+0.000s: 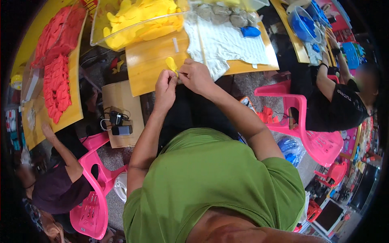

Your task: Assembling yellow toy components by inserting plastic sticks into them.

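1. Pinching the near end of a yellow balloon-like piece (171,62) in the left hand's (165,90) fingers, over the surface (150,75) by its near edge.
2. Holding the right hand (197,76) against that end, fingers bunched; cannot tell its exact grip, hidden behind fingertips.
3. Can see only part of a clear bin (97,32), far left, cut off.

Rounded yellow piece (171,63) over yellow wooden table (150,71): lower end hidden by fingers (186,69). Clear plastic bin (96,28), table's far side: far part cut off.
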`<state>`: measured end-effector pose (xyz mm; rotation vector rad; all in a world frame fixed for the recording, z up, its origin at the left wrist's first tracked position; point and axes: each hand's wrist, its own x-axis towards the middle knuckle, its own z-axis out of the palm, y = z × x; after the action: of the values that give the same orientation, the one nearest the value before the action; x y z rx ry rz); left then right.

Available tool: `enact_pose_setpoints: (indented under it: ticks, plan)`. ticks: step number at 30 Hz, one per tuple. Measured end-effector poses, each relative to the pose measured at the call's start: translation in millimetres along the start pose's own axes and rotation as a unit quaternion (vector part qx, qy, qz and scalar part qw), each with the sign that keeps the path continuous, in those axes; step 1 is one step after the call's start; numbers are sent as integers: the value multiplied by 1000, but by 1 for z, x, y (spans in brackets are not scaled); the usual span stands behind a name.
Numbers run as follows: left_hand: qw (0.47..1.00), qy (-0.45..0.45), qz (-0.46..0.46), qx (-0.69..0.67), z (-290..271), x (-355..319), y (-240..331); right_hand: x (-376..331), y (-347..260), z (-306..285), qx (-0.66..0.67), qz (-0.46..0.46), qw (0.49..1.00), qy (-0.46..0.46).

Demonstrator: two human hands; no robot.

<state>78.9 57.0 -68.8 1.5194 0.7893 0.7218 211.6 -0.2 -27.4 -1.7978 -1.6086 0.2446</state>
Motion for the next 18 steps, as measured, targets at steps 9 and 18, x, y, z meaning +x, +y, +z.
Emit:
enact_pose_setpoints:
  ticks: [9, 18]
  plan:
    - [995, 39, 76, 50, 1, 1, 9, 10, 16, 11, 40, -60, 997, 23]
    - [999, 28, -17, -33, -14, 4, 2, 11, -1, 19, 530, 317, 786, -13]
